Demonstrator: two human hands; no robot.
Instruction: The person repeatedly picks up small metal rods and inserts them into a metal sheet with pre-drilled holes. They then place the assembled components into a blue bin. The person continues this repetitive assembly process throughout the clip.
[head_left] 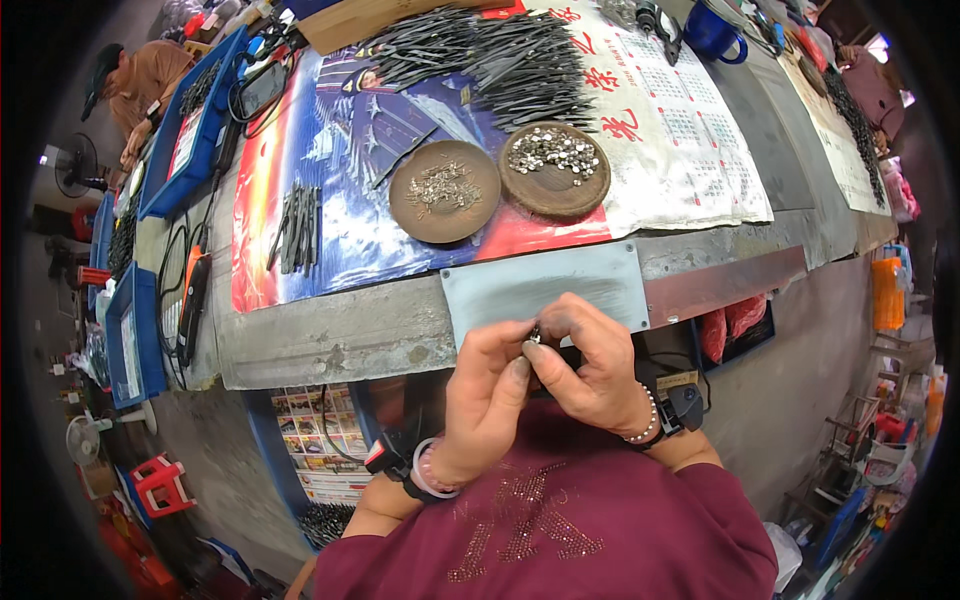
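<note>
My left hand (487, 390) and right hand (590, 370) meet just below the grey metal plate (545, 285) at the bench edge — fingertips (522, 365) pinched narrow on a tiny dark metal piece (535, 335), too small to tell more.

Two round brown dishes sat side by side on the counter (330, 340): the left dish (444, 191) carried a heap of small metal bits, the right dish (554, 169) a heap of shiny ones, both too many to count. One big pile of dark metal blades (480, 55) lay beyond them, one small bundle (298, 228) to the left. One grey metal plate (545, 290) lay at the near edge, and one blue mug (714, 34) stood far right.
</note>
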